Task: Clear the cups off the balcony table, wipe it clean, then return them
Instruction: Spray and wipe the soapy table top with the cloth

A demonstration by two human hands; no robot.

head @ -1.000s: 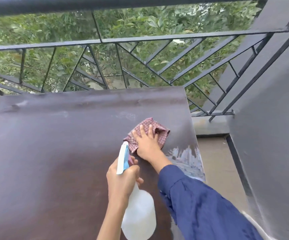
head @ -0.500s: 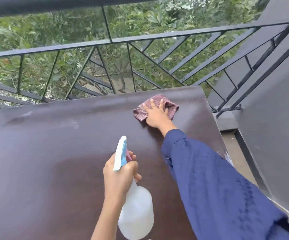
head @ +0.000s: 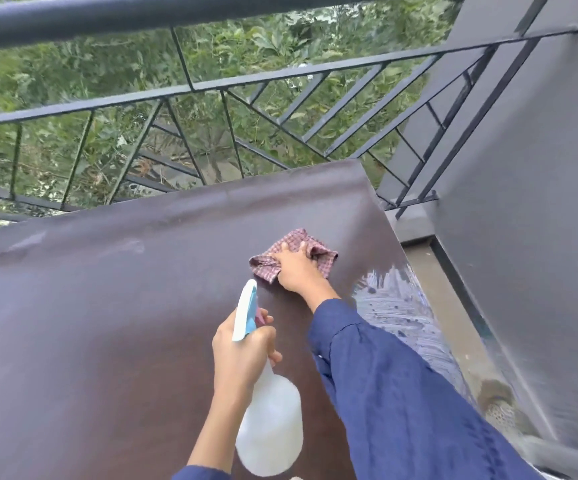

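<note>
**Cloth drawn back toward the middle of the tabletop**

On the dark brown tabletop [head: 107, 323], the right hand [head: 296, 270] presses a red-checked cloth [head: 322, 258] flat, fingers [head: 282, 249] spread over it and partly curled into its folds — half a second ago the same hand and cloth sat up near the far edge by the railing; now they lie nearer the person, toward the right side. A wet, streaky patch [head: 395, 306] shows again along the right edge of the tabletop, just beside the blue sleeve [head: 402, 393].

The left hand [head: 242, 355] holds a spray bottle [head: 270, 424] by its neck above the tabletop, fingers wrapped tight around it, much as in the earlier pictures. Its white and blue trigger head [head: 246, 310] points away toward the cloth. The translucent white body hangs below the fist — whether it holds liquid I cannot tell.

No cups are in view; the tabletop carries only the cloth. Behind it runs a black metal railing [head: 280, 77] with green foliage [head: 73, 81] beyond, and a grey wall [head: 540, 202] on the right.
</note>
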